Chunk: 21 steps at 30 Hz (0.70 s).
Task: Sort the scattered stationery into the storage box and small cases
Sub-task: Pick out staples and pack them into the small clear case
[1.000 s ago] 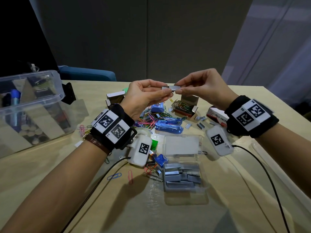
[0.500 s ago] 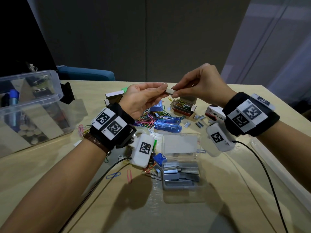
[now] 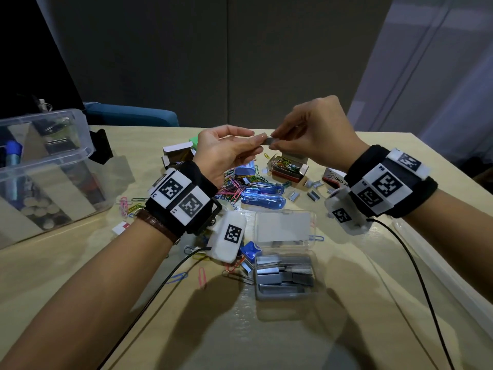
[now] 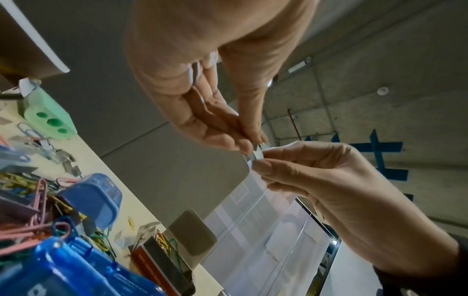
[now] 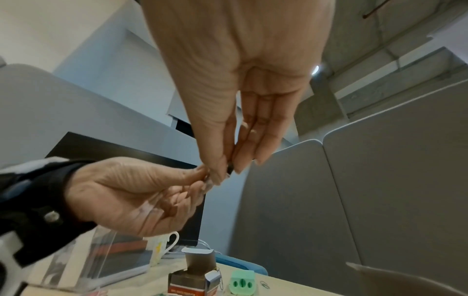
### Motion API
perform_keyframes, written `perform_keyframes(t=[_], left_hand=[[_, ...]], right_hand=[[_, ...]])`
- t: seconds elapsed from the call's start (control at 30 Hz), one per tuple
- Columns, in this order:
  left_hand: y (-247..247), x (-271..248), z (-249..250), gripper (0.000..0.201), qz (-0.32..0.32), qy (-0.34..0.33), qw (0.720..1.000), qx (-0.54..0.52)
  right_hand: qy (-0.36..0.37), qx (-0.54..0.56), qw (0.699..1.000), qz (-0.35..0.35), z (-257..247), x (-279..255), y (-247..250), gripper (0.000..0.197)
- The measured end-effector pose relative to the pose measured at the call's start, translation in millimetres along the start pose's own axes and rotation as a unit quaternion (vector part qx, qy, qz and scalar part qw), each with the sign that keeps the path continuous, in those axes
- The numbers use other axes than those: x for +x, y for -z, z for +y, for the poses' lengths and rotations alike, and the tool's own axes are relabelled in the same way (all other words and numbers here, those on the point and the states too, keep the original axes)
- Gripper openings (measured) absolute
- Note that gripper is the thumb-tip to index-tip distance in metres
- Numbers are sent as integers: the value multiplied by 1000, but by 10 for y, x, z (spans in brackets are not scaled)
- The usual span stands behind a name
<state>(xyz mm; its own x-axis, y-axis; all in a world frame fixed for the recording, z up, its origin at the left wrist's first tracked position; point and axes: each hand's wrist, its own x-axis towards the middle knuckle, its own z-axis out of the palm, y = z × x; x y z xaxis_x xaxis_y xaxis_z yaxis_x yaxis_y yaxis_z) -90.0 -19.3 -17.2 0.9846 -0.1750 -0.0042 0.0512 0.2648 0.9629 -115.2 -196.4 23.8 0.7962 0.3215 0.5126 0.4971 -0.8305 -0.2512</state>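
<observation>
Nearest the person, the small clear staple case [image 3: 286,273] lies open on the wooden table [image 3: 266,337], its tray part-filled with grey staple strips and its lid [image 3: 285,228] folded back on the far side, likely left that way so more strips can drop straight in. Just beyond the case lies a blue stapler [image 3: 262,200], and past it a tangle of coloured paper clips [image 3: 237,186] and an open paper clip box [image 3: 288,168], with loose staple pieces [image 3: 313,184] scattered to the right of the stapler. Above this clutter, well clear of the case, both hands meet over one staple strip [image 3: 270,141]: the left hand [image 3: 226,153] pinches one end between thumb and fingertips, and the right hand [image 3: 314,136] pinches the other end, seemingly to join or straighten broken pieces before casing them. Far left of the case stands the big clear storage box [image 3: 77,153], already holding items.
</observation>
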Motion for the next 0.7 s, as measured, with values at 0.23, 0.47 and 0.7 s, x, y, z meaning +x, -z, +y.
perform_keyframes(t=[0.23, 0.47, 0.7], left_hand=[[12, 2, -8, 28, 3, 3, 1000, 1], [86, -32, -18, 31, -43, 52, 997, 36], [267, -216, 25, 41, -175, 29, 950, 257]], right_hand=[[16, -45, 999, 1, -20, -4, -74, 18], [34, -175, 980, -86, -144, -97, -74, 14], [9, -188, 978, -92, -301, -370, 130, 13]])
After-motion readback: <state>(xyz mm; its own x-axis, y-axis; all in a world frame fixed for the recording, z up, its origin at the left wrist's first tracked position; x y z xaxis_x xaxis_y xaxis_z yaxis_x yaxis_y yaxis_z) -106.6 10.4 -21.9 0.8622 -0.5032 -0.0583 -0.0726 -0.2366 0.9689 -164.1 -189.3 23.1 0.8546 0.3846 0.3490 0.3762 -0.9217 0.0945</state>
